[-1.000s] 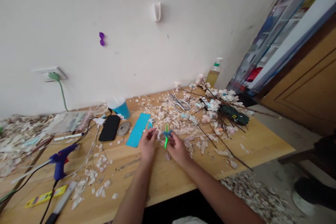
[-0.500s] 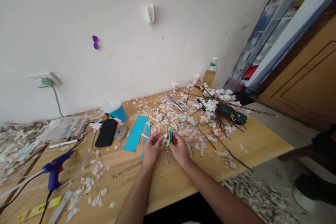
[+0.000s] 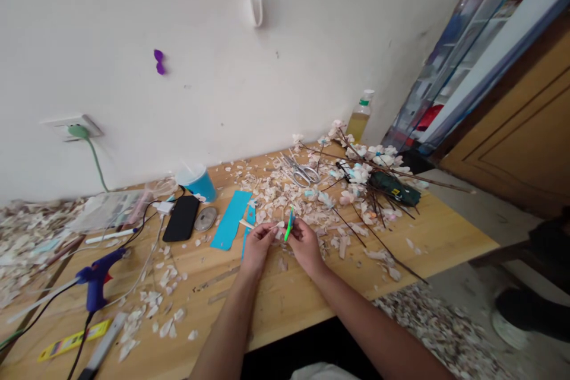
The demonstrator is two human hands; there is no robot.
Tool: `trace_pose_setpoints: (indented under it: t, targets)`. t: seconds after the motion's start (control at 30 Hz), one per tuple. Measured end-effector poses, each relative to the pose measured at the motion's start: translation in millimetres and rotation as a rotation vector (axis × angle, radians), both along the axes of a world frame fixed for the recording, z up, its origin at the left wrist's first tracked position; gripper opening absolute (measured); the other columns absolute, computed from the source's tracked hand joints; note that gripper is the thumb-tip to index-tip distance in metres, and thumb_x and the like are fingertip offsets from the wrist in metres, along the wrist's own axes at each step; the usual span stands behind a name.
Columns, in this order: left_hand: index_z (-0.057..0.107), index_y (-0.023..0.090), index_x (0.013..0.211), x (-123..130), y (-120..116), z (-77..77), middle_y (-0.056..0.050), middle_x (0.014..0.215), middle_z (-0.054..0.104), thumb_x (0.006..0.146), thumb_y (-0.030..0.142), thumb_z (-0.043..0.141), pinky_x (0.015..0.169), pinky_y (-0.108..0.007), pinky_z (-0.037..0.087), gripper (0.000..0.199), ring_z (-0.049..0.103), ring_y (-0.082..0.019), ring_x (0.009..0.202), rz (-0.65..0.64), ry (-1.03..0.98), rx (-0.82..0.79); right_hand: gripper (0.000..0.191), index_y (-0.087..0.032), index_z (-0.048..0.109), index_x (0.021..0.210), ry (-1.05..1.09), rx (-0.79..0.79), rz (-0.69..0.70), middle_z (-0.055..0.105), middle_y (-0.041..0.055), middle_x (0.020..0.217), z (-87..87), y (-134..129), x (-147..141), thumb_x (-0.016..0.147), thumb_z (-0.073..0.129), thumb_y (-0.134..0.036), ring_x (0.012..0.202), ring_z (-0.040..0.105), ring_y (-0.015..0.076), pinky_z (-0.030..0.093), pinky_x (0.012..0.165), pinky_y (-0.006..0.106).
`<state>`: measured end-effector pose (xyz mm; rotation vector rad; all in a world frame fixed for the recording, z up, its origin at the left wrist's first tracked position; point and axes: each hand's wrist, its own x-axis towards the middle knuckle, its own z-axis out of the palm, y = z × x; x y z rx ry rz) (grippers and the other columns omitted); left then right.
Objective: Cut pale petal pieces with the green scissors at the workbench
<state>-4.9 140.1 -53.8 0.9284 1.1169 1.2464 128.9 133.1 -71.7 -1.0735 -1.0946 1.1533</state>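
Both my hands meet over the middle of the wooden table (image 3: 436,243). My right hand (image 3: 307,243) grips a small green tool (image 3: 290,227) that stands nearly upright between its fingers. My left hand (image 3: 257,243) pinches a small pale shell piece (image 3: 272,227) right beside the tool's tip; the two hands nearly touch. A heap of pale shell flakes (image 3: 276,193) lies just beyond the hands. A blue strip (image 3: 230,219) lies flat to the left of my left hand.
Scissors (image 3: 303,171) lie on the flakes; branches with shell flowers (image 3: 365,175) lie at the right, next to a yellow bottle (image 3: 358,120). A blue cup (image 3: 199,181), black phone (image 3: 181,218), blue glue gun (image 3: 97,282) and cables are at the left.
The green tool turned from slanted to nearly upright, and the blue piece seen on it a second ago no longer shows. My left hand closed in on the right one.
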Motion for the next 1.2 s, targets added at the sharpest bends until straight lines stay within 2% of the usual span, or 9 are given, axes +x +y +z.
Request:
trace_pose_setpoints:
  t: [0.07,0.17,0.27,0.33,0.5,0.67,0.8,0.97,1.2]
  targets:
    - [0.072,0.016,0.085,-1.3,0.4,0.1,0.000,0.073,0.067,0.065,0.038,0.084,0.058,-0.019,0.041,0.032,0.055,-0.010,0.061,0.069,-0.062,-0.023,0.026,-0.022,0.056,0.098,-0.115,-0.007,-0.006,0.064,0.0015,0.080,0.9,-2.2,0.9,0.082,0.061,-0.041,0.074,0.064,0.0178,0.051,0.070,0.029]
    - [0.068,0.018,0.084,-4.3,1.4,3.2,0.005,0.063,0.059,0.066,0.037,0.083,0.049,-0.017,0.035,0.030,0.049,-0.006,0.052,0.203,-0.230,-0.020,0.021,-0.022,0.055,0.101,-0.439,0.006,0.023,0.062,0.0005,0.074,5.7,-10.6,1.1,0.085,0.057,-0.036,0.068,0.060,0.0174,0.047,0.064,0.027]
    - [0.066,0.019,0.085,-6.4,1.9,9.2,0.007,0.060,0.054,0.067,0.033,0.083,0.045,-0.017,0.031,0.028,0.044,-0.005,0.047,0.274,-0.363,0.027,0.028,-0.021,0.052,0.109,-0.728,0.115,0.066,0.065,0.0048,0.089,13.0,-20.3,-0.7,0.085,0.056,-0.033,0.078,0.061,0.0199,0.044,0.067,0.029]
    - [0.067,0.019,0.085,-6.6,2.1,12.2,0.006,0.066,0.059,0.066,0.031,0.084,0.047,-0.017,0.035,0.029,0.046,-0.004,0.049,0.319,-0.404,0.052,0.032,-0.020,0.049,0.113,-0.814,0.183,0.070,0.064,0.0079,0.099,16.8,-23.8,-2.0,0.085,0.056,-0.034,0.088,0.061,0.0219,0.044,0.072,0.030]
    - [0.071,0.019,0.086,-5.8,4.6,10.2,0.001,0.081,0.068,0.063,0.031,0.086,0.062,-0.018,0.045,0.031,0.058,-0.007,0.065,0.391,-0.403,0.094,0.033,-0.019,0.046,0.114,-0.848,0.175,0.077,0.063,0.0082,0.101,18.4,-22.7,-3.3,0.085,0.054,-0.033,0.091,0.060,0.0223,0.044,0.074,0.031]
    - [0.073,0.021,0.092,-7.8,6.5,-1.6,-0.001,0.092,0.070,0.065,0.034,0.085,0.079,-0.022,0.048,0.032,0.063,-0.011,0.081,0.364,-0.346,0.112,0.033,-0.020,0.049,0.113,-0.858,0.216,0.096,0.062,0.0082,0.105,15.3,-21.2,-4.7,0.081,0.056,-0.026,0.092,0.059,0.0216,0.044,0.075,0.030]
    - [0.072,0.022,0.089,-9.6,5.8,-9.7,0.001,0.088,0.070,0.069,0.034,0.082,0.075,-0.021,0.048,0.026,0.062,-0.011,0.078,0.333,-0.241,0.123,0.025,-0.022,0.053,0.105,-0.820,0.201,0.099,0.063,0.0053,0.096,15.1,-20.8,-5.2,0.082,0.059,-0.027,0.086,0.059,0.0197,0.042,0.071,0.028]
    - [0.072,0.020,0.087,-9.2,3.7,-6.7,0.000,0.087,0.071,0.069,0.033,0.082,0.074,-0.021,0.048,0.024,0.062,-0.012,0.078,0.322,-0.141,0.149,0.018,-0.022,0.054,0.098,-0.793,0.160,0.097,0.064,0.0029,0.089,17.3,-21.0,-4.2,0.080,0.058,-0.022,0.075,0.058,0.0168,0.039,0.065,0.026]
    - [0.072,0.019,0.084,-2.5,2.0,2.3,-0.001,0.085,0.072,0.067,0.033,0.082,0.076,-0.024,0.051,0.024,0.064,-0.013,0.076,0.278,-0.297,0.119,0.017,-0.022,0.058,0.098,-0.814,0.120,0.102,0.065,0.0025,0.083,17.1,-19.5,-3.5,0.081,0.057,-0.021,0.073,0.059,0.0174,0.037,0.063,0.026]
